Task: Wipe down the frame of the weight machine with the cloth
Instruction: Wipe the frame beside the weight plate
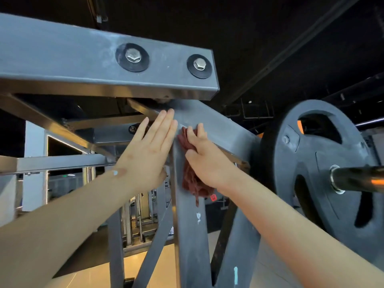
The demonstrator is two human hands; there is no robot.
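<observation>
A: While L hand [145, 150] lies flat, fingers straight, on matte grey steel frame [191, 235], R hand [207, 163]?
B: Grips bunched maroon ribbed cloth [191, 183], pressed to same square-tube upright.

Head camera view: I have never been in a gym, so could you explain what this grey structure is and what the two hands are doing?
The camera sits on a person's head, looking up along their bare arms. The grey painted steel frame belongs to a weight machine; a bolted cross beam runs overhead. At right, a black round weight plate sits on a shiny metal bar. The left hand lies flat, fingers straight, on the frame's side. The right hand holds a bunched dark red cloth against the frame's front.
</observation>
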